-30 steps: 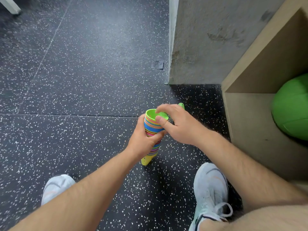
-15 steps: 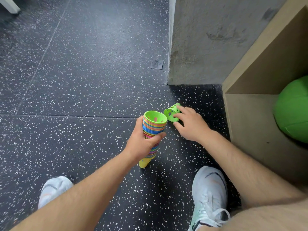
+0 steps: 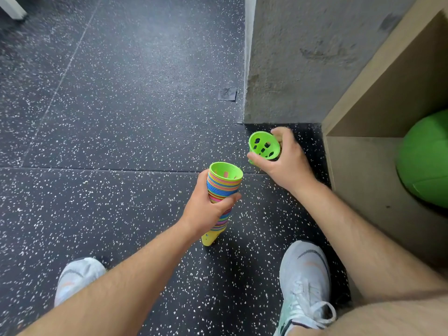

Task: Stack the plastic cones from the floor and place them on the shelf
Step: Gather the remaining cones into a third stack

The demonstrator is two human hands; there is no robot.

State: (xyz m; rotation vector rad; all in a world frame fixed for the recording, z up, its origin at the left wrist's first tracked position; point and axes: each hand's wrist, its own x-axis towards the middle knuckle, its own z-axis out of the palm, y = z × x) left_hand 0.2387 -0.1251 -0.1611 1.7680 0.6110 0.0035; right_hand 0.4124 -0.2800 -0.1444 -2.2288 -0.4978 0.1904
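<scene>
- Far left, top corner: I see a white post (image 3: 12, 7) on the speckled black floor (image 3: 121, 117). I cannot tell what it belongs to.
- Lower left: left shoe (image 3: 77, 277), pale grey. Its side marking is too blurred to read.
- Centre: left hand (image 3: 206, 212) grips the stack of cones (image 3: 224, 185) round its middle, thumb across the front. The wide end is up and the stack tilts. The rims are banded in many colours, with a green cone on top and a yellow tip at the bottom, low by the floor. I cannot tell whether the tip touches it.
- Above the stack: a small grey tape patch (image 3: 227, 94) lies on the floor beside the concrete wall (image 3: 303, 57). It carries a faint scrawl that I cannot read.
- Right of the stack, apart from it: right hand (image 3: 288, 166) pinches a single green cone (image 3: 264, 147) between thumb and curled fingers. The mouth faces me and holes show in its wall.
- Lower right: right shoe (image 3: 304, 275), with a dark striped mark that I cannot read as a brand.
- Far right: wooden shelf (image 3: 363, 170) with a green ball (image 3: 426, 161) inside its compartment. Both the stack and the single cone are in hand, outside the shelf.
</scene>
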